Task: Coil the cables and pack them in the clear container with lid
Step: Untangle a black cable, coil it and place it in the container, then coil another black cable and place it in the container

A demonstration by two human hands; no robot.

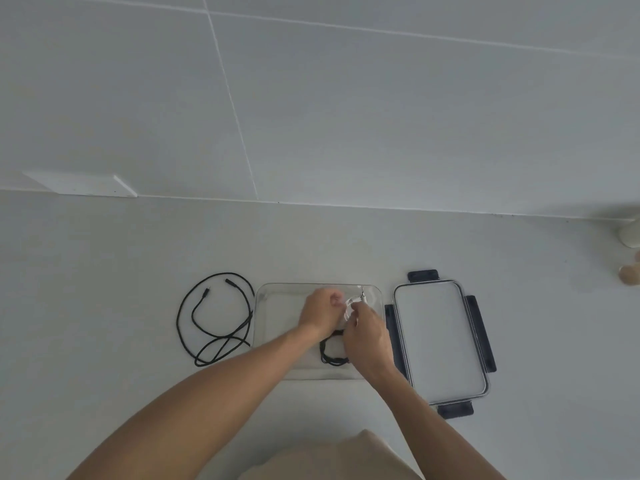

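Currently both hands over the clear container [263,306] — left hand [320,311] and right hand [365,336] fingers closed on a white cable [351,303]. Loose black cable [214,320] lies left, nearer the left hand; lid [440,337] right.

White cable [350,304] mostly hidden (by hands); coiling unclear.

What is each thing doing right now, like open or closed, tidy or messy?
clear container: open, no lid on it.
lid: off, lying flat to the right of the container.
white cable: held by both hands above the container.
coiled black cable: inside the container.
loose black cable: uncoiled, left of the container.
left hand: closed on the white cable.
right hand: gripping the white cable.
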